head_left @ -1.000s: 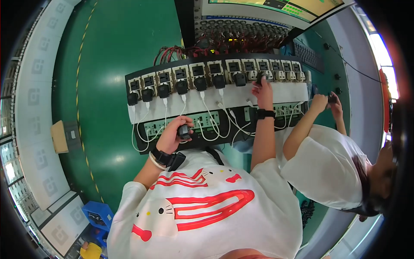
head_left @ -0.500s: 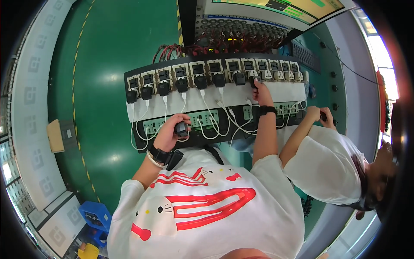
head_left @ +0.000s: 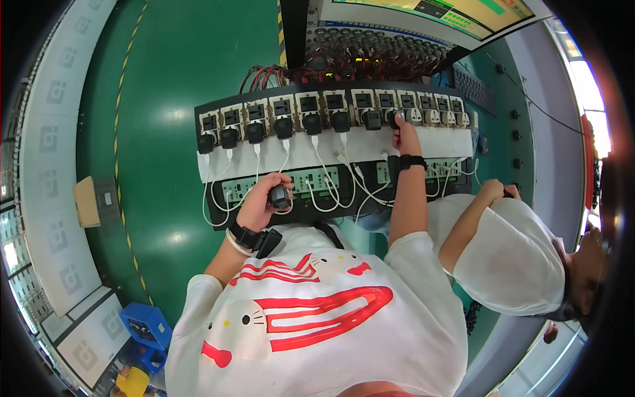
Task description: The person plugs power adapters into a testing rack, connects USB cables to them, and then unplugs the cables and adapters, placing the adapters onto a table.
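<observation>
A black power adapter (head_left: 278,196) sits in my left hand (head_left: 256,204), the fingers curled round it in front of the near edge of the test board. My right hand (head_left: 407,137) reaches to the row of sockets and grips another black adapter (head_left: 393,120) at the lower half of a socket (head_left: 387,100); my fingers partly hide it. Just left of it, a black adapter (head_left: 372,120) is plugged in without a cable. Farther left, several black adapters (head_left: 283,126) stand in sockets, with white USB cables (head_left: 316,151) running from them.
Green circuit boards (head_left: 311,180) with white cables line the board's near side. To the right a co-worker in a white shirt (head_left: 509,258) holds both hands (head_left: 497,190) together. A monitor (head_left: 423,16) and red wires (head_left: 264,78) are beyond, a keyboard (head_left: 475,91) at far right.
My right hand has pushed slightly forward with its adapter, closer against the socket. The left hand stays put. The co-worker's hands have drawn down a little, and the whole view has shifted slightly.
</observation>
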A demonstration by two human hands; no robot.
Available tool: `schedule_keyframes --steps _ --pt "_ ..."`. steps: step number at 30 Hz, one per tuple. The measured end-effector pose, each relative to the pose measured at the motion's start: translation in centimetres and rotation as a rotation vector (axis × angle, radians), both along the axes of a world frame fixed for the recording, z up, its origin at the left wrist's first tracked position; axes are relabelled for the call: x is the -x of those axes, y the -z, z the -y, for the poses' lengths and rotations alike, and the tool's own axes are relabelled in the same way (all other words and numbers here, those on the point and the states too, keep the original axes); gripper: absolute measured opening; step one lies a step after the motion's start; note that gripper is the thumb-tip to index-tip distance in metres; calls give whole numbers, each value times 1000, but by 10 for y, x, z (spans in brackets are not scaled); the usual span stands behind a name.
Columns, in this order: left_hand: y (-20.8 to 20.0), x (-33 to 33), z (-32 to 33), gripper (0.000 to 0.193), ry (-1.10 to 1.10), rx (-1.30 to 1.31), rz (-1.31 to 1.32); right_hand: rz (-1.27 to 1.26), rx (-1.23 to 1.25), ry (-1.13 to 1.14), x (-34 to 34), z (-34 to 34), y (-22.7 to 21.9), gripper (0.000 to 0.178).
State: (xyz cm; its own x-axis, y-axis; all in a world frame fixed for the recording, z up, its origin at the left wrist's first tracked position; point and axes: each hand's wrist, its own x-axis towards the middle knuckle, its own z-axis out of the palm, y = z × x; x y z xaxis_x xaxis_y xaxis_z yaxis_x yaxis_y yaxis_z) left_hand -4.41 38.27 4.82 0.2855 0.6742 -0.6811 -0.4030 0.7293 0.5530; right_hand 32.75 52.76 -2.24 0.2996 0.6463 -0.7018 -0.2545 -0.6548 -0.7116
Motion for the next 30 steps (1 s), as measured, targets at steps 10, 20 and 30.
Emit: schedule_keyframes --steps 10,20,30 --pt "-1 -10 -7 30 -310 165 322 1413 -339 -283 50 57 -22 60" --pt "4 -34 7 43 -107 -17 95 -77 -677 -857 172 164 -71 54" --pt "-4 -42 20 49 53 -118 13 -46 -734 -872 153 191 -63 62"
